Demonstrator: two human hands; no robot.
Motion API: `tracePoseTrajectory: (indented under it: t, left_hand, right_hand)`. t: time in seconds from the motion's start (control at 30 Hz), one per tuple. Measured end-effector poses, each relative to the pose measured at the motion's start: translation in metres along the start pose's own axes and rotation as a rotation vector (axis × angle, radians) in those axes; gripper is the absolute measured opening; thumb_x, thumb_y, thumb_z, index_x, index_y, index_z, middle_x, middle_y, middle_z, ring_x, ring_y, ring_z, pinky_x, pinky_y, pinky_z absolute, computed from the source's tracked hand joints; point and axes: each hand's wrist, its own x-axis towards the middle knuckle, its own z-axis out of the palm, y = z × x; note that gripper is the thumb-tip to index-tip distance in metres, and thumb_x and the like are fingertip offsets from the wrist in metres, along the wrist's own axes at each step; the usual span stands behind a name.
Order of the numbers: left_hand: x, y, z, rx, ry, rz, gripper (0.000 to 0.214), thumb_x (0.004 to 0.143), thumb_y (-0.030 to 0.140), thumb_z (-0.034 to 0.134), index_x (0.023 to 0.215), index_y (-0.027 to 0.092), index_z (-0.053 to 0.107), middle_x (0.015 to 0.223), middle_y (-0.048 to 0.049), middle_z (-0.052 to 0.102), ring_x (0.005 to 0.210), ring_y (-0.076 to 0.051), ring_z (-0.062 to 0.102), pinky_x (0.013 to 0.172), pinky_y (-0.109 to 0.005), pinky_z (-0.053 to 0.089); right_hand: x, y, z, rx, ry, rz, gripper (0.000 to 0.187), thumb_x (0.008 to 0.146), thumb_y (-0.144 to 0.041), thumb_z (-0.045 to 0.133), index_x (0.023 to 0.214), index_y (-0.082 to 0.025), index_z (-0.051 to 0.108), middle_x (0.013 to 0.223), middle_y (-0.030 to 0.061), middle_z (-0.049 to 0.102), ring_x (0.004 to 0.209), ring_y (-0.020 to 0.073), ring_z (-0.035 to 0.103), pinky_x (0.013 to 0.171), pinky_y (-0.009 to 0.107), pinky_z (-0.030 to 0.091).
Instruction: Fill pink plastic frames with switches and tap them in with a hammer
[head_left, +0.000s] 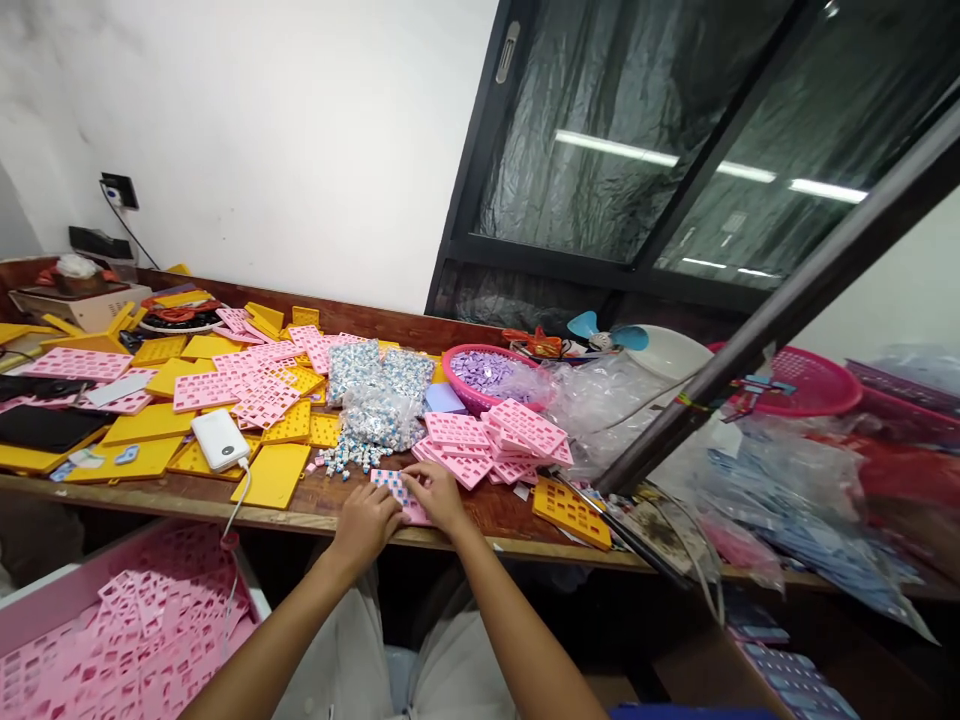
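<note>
A pink board with small square openings (pixel 390 484) lies at the table's front edge, with small blue-and-white pieces set in several of them. My left hand (pixel 365 522) is closed at the board's left edge, fingers curled against it. Over the board's right side, my right hand (pixel 436 497) has thumb and fingertips drawn together close to its surface; whatever they pinch is too small to make out. Just beyond the board is a heap of loose blue-and-white pieces (pixel 352 452), beside clear bags of similar pieces (pixel 382 415).
Pink boards (pixel 525 428) are stacked to the right, before a pink basket of purple pieces (pixel 487 370). Yellow boards (pixel 274 476) and a white power bank (pixel 219 440) with a cable lie left. A metal pole (pixel 750 330) slants across the right. A bin of pink boards (pixel 161 600) stands below left.
</note>
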Motion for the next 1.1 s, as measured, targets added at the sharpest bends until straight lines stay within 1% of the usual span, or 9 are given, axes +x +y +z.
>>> tracePoseTrajectory:
  t: [0.1, 0.17, 0.3, 0.43, 0.57, 0.67, 0.77, 0.87, 1.1]
  left_hand:
    - [-0.013, -0.026, -0.010, -0.055, 0.232, -0.093, 0.023, 0.101, 0.030, 0.049, 0.102, 0.023, 0.071, 0.101, -0.0089, 0.070, 0.097, -0.024, 0.063, 0.088, -0.039, 0.049]
    - [-0.015, -0.051, -0.020, 0.004, 0.301, -0.214, 0.023, 0.100, 0.026, 0.048, 0.109, 0.022, 0.069, 0.106, -0.0098, 0.068, 0.101, -0.025, 0.062, 0.090, -0.040, 0.049]
    - [-0.008, -0.090, -0.032, 0.181, 0.105, -0.345, 0.019, 0.095, 0.022, 0.052, 0.104, 0.021, 0.068, 0.107, -0.0101, 0.067, 0.101, -0.026, 0.060, 0.089, -0.037, 0.048]
    - [-0.003, -0.101, -0.028, 0.179, -0.047, -0.350, 0.020, 0.098, 0.024, 0.049, 0.100, 0.020, 0.068, 0.101, -0.0094, 0.067, 0.099, -0.025, 0.061, 0.086, -0.034, 0.046]
    - [-0.001, -0.103, -0.023, 0.145, -0.043, -0.357, 0.015, 0.097, 0.026, 0.053, 0.097, 0.019, 0.066, 0.098, -0.0096, 0.068, 0.098, -0.026, 0.062, 0.085, -0.034, 0.046]
    - [0.002, -0.102, -0.023, 0.125, -0.043, -0.372, 0.013, 0.096, 0.025, 0.053, 0.093, 0.019, 0.065, 0.096, -0.0091, 0.070, 0.095, -0.026, 0.064, 0.082, -0.034, 0.047]
    - [0.006, -0.092, -0.022, 0.028, 0.044, -0.328, 0.020, 0.097, 0.024, 0.050, 0.108, 0.019, 0.065, 0.104, -0.0092, 0.071, 0.100, -0.025, 0.065, 0.088, -0.035, 0.049]
    - [0.009, -0.069, -0.016, -0.114, 0.115, -0.245, 0.028, 0.100, 0.028, 0.044, 0.118, 0.021, 0.064, 0.113, -0.0084, 0.070, 0.104, -0.023, 0.066, 0.092, -0.035, 0.050]
    - [0.022, -0.019, 0.012, -0.307, 0.075, -0.053, 0.027, 0.100, 0.029, 0.048, 0.119, 0.022, 0.065, 0.117, -0.0095, 0.072, 0.107, -0.022, 0.068, 0.095, -0.036, 0.053]
  right_hand:
    - [0.030, -0.020, 0.009, -0.022, -0.104, -0.095, 0.006, 0.090, -0.022, 0.071, 0.094, -0.023, 0.077, 0.093, 0.0023, 0.075, 0.088, 0.0173, 0.068, 0.081, 0.026, 0.049]
    - [0.049, -0.031, 0.023, -0.047, -0.181, -0.155, 0.011, 0.085, -0.019, 0.077, 0.094, -0.025, 0.077, 0.092, 0.0008, 0.075, 0.089, 0.0177, 0.067, 0.082, 0.026, 0.048]
    - [0.073, -0.044, 0.057, -0.066, -0.297, -0.225, 0.022, 0.075, -0.012, 0.081, 0.093, -0.025, 0.078, 0.092, 0.0015, 0.075, 0.090, 0.0203, 0.067, 0.082, 0.028, 0.047]
    - [0.076, -0.044, 0.068, -0.019, -0.320, -0.231, 0.018, 0.079, -0.011, 0.077, 0.090, -0.025, 0.079, 0.089, 0.0017, 0.074, 0.087, 0.0192, 0.067, 0.080, 0.026, 0.047]
    - [0.054, -0.036, 0.043, 0.062, -0.214, -0.169, 0.015, 0.091, -0.020, 0.070, 0.104, -0.024, 0.077, 0.096, 0.0041, 0.073, 0.093, 0.0192, 0.066, 0.083, 0.027, 0.048]
    - [0.028, -0.023, 0.015, 0.117, -0.124, -0.100, 0.011, 0.094, -0.025, 0.068, 0.101, -0.022, 0.076, 0.096, 0.0047, 0.073, 0.091, 0.0189, 0.067, 0.083, 0.028, 0.049]
    - [0.002, -0.006, -0.004, 0.149, -0.040, -0.023, 0.009, 0.093, -0.026, 0.069, 0.097, -0.021, 0.075, 0.094, 0.0052, 0.073, 0.087, 0.0191, 0.067, 0.081, 0.029, 0.051]
    - [-0.019, 0.009, -0.011, 0.169, 0.034, 0.032, 0.011, 0.091, -0.026, 0.069, 0.099, -0.021, 0.075, 0.095, 0.0060, 0.074, 0.088, 0.0198, 0.068, 0.082, 0.031, 0.052]
    - [-0.035, 0.023, -0.007, 0.187, 0.178, 0.082, 0.020, 0.092, -0.021, 0.061, 0.108, -0.022, 0.074, 0.106, 0.0077, 0.073, 0.100, 0.0221, 0.067, 0.092, 0.037, 0.053]
